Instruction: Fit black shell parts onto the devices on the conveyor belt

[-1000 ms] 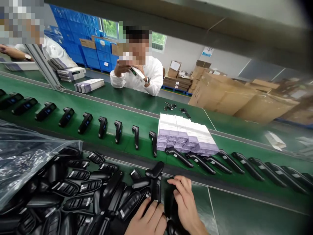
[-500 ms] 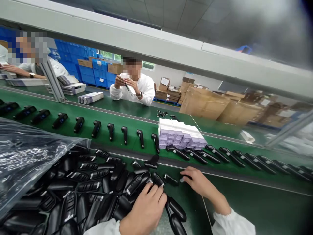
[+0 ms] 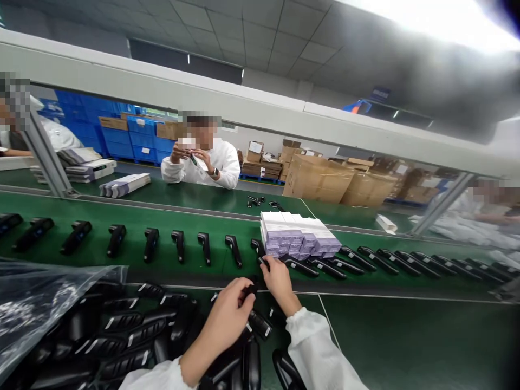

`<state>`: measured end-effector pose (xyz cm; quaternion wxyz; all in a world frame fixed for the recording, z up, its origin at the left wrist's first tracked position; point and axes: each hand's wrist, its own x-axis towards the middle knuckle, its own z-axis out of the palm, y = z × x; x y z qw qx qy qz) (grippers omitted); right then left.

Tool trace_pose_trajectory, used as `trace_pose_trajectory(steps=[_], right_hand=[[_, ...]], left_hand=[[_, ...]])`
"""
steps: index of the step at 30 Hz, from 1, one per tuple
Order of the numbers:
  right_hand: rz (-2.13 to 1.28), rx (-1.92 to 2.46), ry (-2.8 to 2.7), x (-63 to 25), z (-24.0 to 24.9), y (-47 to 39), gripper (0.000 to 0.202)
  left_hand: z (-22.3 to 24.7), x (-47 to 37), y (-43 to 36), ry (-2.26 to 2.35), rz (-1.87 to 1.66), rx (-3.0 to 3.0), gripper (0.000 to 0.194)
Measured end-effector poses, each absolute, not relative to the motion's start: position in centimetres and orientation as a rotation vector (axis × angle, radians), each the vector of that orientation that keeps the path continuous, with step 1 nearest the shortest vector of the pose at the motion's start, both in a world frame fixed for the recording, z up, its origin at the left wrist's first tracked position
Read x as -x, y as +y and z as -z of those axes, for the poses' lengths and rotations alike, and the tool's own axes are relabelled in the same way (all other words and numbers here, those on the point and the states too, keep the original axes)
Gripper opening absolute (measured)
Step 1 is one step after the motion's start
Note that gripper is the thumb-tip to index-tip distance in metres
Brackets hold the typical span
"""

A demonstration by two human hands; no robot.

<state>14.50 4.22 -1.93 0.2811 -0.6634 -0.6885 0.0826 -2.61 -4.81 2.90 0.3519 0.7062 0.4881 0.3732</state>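
Note:
My left hand is curled round a small black part, mostly hidden by the fingers, above the near edge of the belt. To its right, my right hand reaches over the green belt, its thumb and fingertips pinched at the lower end of a black handheld device. That device lies against the left side of a stack of white and purple boxes. Below my left hand is a heap of loose black casings.
Rows of black devices lie along the belt on both sides of the boxes. Clear plastic sheeting covers the left. A metal beam crosses overhead. Across the bench, a person in white holds a small item.
My right hand has moved left and forward to the device beside the boxes. My left hand has lifted from the heap with a black part. The view has tilted up and turned right.

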Motion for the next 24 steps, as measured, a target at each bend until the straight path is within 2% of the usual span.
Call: trace_pose_trajectory(steps=[4,8,14,19,21,24], right_hand=[[0.014,1.987,-1.918,-14.2,3.2,4.8,0.038],[0.172,2.009,-1.933,-14.6,3.3,5.0,0.03],[0.148,2.057,-1.911,-15.5,3.0,5.4,0.022],[0.127,2.091,-1.809,-16.9,1.8,4.2,0.039],[-0.002,1.912,-1.813,-17.5,0.7,3.0,0.044],[-0.614,1.353,-1.911,-18.0,-0.8,1.6,0.04]], left_hand=[[-2.3,3.9,-2.1,1.251,-0.989,-1.602,0.018],[-1.9,3.8,-1.5,1.214,-0.983,-1.513,0.02],[-2.4,2.3,-0.2,1.145,-1.006,-1.344,0.025],[-3.5,1.8,-0.3,1.164,-0.98,-1.338,0.022],[-3.9,1.6,-0.5,1.117,-0.949,-1.344,0.023],[-4.2,1.3,-0.3,1.015,-0.903,-1.375,0.025]])
